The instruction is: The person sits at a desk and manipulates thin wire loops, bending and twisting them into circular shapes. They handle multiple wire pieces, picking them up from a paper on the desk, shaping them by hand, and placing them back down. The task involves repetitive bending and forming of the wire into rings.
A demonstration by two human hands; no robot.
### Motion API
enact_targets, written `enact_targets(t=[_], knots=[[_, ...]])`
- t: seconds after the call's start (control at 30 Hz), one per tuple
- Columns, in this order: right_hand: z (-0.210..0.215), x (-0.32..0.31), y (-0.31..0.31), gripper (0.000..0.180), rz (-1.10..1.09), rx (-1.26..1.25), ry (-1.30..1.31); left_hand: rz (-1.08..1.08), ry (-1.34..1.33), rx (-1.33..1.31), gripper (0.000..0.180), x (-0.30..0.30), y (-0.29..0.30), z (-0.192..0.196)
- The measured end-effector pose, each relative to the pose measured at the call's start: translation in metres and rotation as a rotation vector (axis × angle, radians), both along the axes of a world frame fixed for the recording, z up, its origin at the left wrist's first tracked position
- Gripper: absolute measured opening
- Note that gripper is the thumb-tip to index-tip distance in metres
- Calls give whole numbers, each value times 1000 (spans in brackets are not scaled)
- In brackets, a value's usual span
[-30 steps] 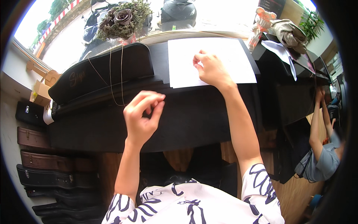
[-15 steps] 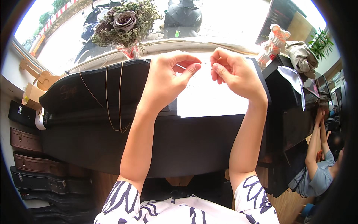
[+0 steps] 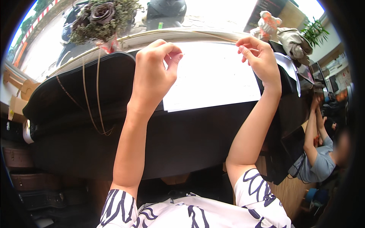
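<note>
My left hand (image 3: 156, 68) is raised over the left edge of a white paper sheet (image 3: 213, 83). Its thumb and index finger are pinched together, with a tiny speck at their tips that is too small to name. Over the sheet's right side is my right hand (image 3: 260, 59), its fingers curled and the thumb tip close to the index finger. Whatever the right fingers hold, if anything, cannot be made out. A wide gap separates the two hands, and the bright paper shows between them. Faint small marks dot the sheet, which lies on a black surface (image 3: 182, 144).
A bouquet of dried flowers (image 3: 102, 22) stands by the window at the far left. Thin cords (image 3: 85, 91) hang over the black padded shape. Grey cloth (image 3: 294, 43) and a white figurine (image 3: 268, 24) sit at the far right. Another person (image 3: 315, 163) is at right.
My hands have drawn apart, the right going right and the left slightly left. The whole view has shifted, so the bouquet and paper appear farther left and higher.
</note>
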State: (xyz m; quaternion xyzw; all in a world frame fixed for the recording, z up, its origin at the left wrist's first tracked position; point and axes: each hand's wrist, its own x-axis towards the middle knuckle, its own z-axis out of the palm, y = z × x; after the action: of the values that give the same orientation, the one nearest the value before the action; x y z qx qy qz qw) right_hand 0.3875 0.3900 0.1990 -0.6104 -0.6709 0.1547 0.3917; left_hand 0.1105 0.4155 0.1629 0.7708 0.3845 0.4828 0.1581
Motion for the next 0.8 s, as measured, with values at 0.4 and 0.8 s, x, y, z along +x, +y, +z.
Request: enact_targets(t=[0.4, 0.8], knots=[[-33, 22, 15, 25, -93, -453, -200, -1, 417, 33, 9, 9, 2, -33], [-30, 12, 16, 13, 130, -427, -134, -218, 416, 152, 51, 56, -24, -52]])
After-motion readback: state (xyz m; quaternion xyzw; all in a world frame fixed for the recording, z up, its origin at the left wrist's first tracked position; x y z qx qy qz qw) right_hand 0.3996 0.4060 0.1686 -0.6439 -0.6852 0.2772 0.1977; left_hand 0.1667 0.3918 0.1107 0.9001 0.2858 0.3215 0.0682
